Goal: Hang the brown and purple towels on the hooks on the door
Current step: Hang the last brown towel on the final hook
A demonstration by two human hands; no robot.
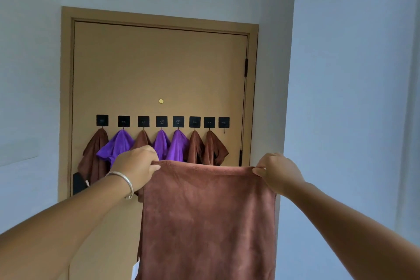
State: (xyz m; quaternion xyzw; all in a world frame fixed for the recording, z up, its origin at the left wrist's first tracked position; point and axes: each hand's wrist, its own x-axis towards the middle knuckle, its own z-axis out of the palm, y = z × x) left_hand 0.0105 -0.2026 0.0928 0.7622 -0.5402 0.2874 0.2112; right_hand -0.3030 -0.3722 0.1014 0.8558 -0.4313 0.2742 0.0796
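Towel [208, 218] before seven draped hooks [161, 121]

A tan door [159, 70] carries a row of eight black square hooks [161, 121] below a small brass peephole [161, 101]. Seven hooks bear towels, from the left: brown [94, 154], purple [118, 145], brown [142, 139], purple [161, 144], purple [178, 146], brown [196, 147], brown [214, 149]. The eighth hook [224, 122], nearest the hinge side, hangs bare.
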